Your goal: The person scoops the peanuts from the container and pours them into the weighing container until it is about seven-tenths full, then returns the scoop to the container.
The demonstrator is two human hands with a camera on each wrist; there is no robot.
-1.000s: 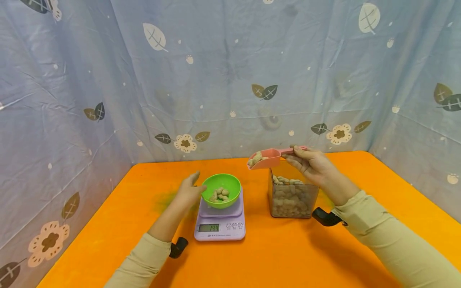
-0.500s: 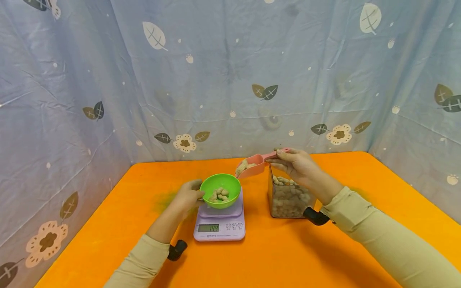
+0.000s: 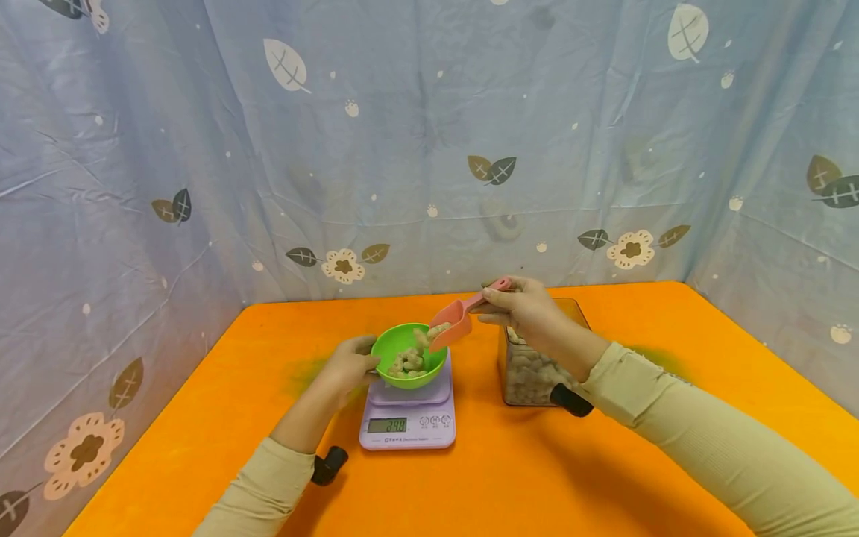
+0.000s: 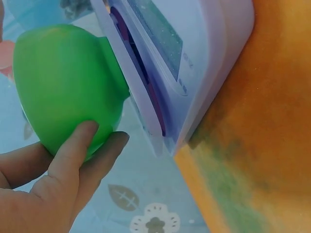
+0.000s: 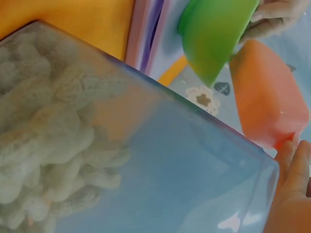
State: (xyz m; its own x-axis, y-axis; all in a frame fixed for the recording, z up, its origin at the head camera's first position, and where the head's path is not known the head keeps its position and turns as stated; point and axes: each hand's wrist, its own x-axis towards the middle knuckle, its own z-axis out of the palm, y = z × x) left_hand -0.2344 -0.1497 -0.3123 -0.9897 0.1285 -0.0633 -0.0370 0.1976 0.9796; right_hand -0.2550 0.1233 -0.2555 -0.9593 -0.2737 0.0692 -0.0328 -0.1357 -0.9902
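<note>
- The right hand (image 3: 520,307) is pinching the handle of the pink scoop (image 3: 456,322) and is tilting its mouth down over the green bowl (image 3: 408,355).
- Peanuts (image 3: 411,358) are lying in the bowl, and some are at the lip of the scoop.
- The left hand (image 3: 350,363) is touching the outer side of the bowl with straight, relaxed fingers (image 4: 73,150).
- The bowl is sitting on the purple scale (image 3: 408,422), on the orange table (image 3: 523,477).
- The clear container (image 3: 530,369), with peanuts inside, is standing just beside the scale, under the right wrist.
</note>
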